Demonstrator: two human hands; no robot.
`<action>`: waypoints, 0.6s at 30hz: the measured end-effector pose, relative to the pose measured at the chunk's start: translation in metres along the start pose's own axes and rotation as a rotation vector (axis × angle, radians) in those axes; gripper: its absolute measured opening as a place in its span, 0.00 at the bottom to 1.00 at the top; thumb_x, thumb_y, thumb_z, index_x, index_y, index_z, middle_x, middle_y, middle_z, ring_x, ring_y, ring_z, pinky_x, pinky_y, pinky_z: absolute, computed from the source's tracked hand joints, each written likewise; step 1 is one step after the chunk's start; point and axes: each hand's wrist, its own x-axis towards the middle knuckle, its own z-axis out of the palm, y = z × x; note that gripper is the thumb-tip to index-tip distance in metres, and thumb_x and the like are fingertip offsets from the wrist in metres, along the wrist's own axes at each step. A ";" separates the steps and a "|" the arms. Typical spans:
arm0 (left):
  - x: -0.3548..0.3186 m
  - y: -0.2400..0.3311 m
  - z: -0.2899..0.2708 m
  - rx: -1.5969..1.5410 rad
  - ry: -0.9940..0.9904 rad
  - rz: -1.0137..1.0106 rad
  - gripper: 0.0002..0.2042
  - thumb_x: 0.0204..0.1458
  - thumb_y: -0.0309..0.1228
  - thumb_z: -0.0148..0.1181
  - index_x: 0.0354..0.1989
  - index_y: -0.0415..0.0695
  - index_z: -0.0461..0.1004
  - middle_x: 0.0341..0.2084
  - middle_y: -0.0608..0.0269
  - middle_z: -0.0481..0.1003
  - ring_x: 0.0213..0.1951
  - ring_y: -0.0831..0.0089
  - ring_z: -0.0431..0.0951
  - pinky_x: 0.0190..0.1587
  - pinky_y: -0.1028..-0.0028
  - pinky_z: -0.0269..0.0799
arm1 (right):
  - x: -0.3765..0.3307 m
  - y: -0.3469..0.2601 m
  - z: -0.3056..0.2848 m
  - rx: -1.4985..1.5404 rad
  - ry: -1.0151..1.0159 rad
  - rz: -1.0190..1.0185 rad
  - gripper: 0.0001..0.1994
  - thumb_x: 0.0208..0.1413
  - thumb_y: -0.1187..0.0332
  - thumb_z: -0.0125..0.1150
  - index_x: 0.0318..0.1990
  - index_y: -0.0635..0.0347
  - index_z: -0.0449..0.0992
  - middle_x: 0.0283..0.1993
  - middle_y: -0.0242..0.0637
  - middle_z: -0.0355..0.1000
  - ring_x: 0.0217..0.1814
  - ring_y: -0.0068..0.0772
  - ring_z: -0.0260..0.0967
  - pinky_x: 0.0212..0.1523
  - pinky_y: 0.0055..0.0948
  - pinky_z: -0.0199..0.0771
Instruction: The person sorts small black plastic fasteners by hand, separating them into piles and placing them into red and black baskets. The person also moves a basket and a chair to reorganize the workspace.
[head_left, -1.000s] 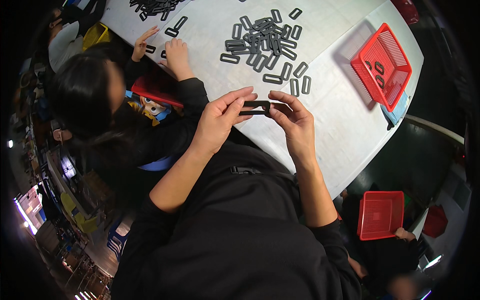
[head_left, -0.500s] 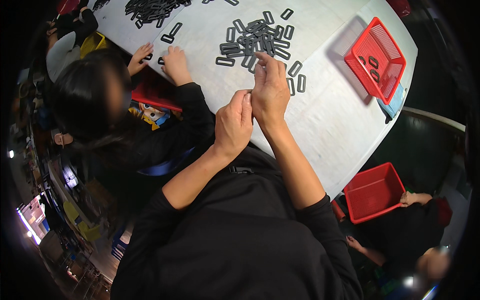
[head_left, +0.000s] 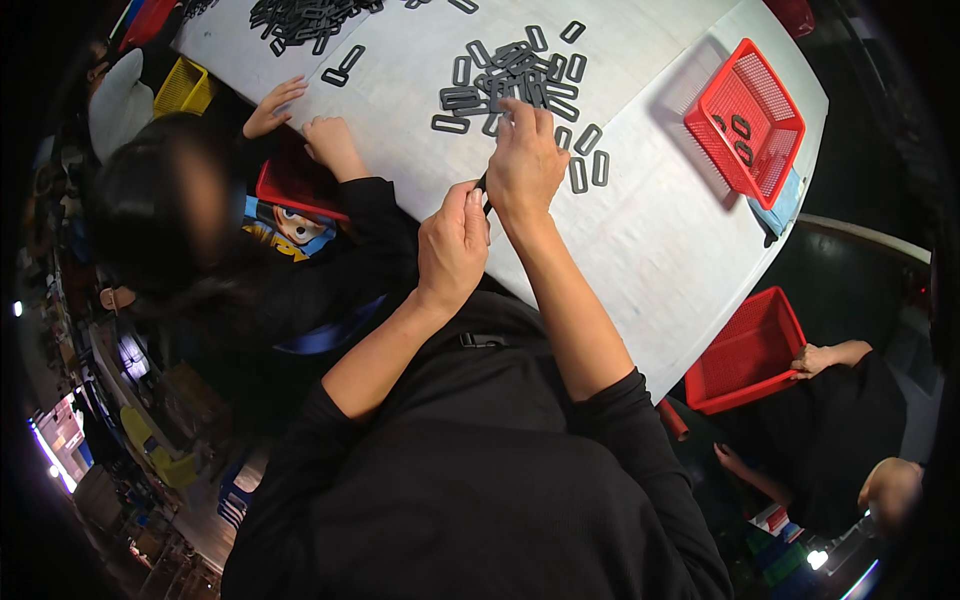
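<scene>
My left hand (head_left: 452, 250) is closed, thumb on top, around a small black piece (head_left: 484, 185). Only a dark sliver of that piece shows between my hands, so its full shape is hidden. Close against it, my right hand (head_left: 528, 165) has its back to me and its fingers bent forward. Whatever those fingers hold is out of sight. Just beyond my right fingertips lies a loose heap of black oblong loops (head_left: 515, 75) on the white table (head_left: 640, 200). A few single loops (head_left: 579, 175) are scattered at its near right side.
A red mesh basket (head_left: 750, 165) with a few black loops stands at the table's right. A bigger black pile (head_left: 300, 20) lies far left. On my left a co-worker's hands (head_left: 330, 140) rest by the table edge. Another person at lower right grips a red basket (head_left: 745, 355).
My hands have parted slightly, uncovering the dark sliver between them. The left co-worker's hands have drawn back from black pieces at the table edge. The lower-right basket has shifted upward in view.
</scene>
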 end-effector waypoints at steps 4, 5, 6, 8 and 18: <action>-0.009 -0.003 -0.002 -0.001 0.020 0.082 0.09 0.58 0.29 0.43 0.36 0.36 0.68 0.10 0.57 0.67 0.13 0.65 0.70 0.19 0.70 0.64 | 0.015 0.023 0.006 -0.119 0.074 -0.002 0.09 0.55 0.67 0.50 0.42 0.50 0.73 0.41 0.33 0.69 0.40 0.35 0.68 0.42 0.39 0.56; -0.016 0.001 -0.004 -0.015 0.027 0.128 0.09 0.59 0.29 0.42 0.36 0.36 0.68 0.10 0.57 0.67 0.13 0.67 0.70 0.19 0.70 0.64 | 0.022 0.033 0.007 -0.157 0.105 0.011 0.09 0.55 0.67 0.50 0.42 0.50 0.73 0.41 0.33 0.69 0.41 0.35 0.68 0.42 0.40 0.57; -0.020 0.011 -0.005 -0.070 0.010 0.074 0.09 0.59 0.29 0.42 0.37 0.36 0.68 0.10 0.58 0.67 0.13 0.68 0.69 0.19 0.71 0.64 | 0.026 0.033 0.002 -0.135 0.045 0.093 0.09 0.56 0.65 0.49 0.42 0.51 0.73 0.41 0.34 0.69 0.41 0.37 0.68 0.40 0.41 0.60; -0.011 0.008 -0.008 -0.055 0.033 0.017 0.10 0.59 0.29 0.42 0.38 0.36 0.68 0.11 0.58 0.67 0.13 0.69 0.70 0.19 0.71 0.64 | 0.027 0.030 -0.009 0.074 0.015 0.204 0.10 0.59 0.65 0.46 0.41 0.55 0.72 0.41 0.38 0.69 0.41 0.41 0.68 0.40 0.40 0.64; -0.008 0.001 0.003 -0.075 -0.095 -0.060 0.11 0.58 0.29 0.41 0.36 0.35 0.69 0.10 0.57 0.66 0.15 0.63 0.71 0.21 0.69 0.64 | 0.002 -0.004 -0.005 0.283 -0.001 0.075 0.13 0.60 0.60 0.43 0.38 0.59 0.72 0.39 0.43 0.69 0.36 0.46 0.69 0.36 0.40 0.66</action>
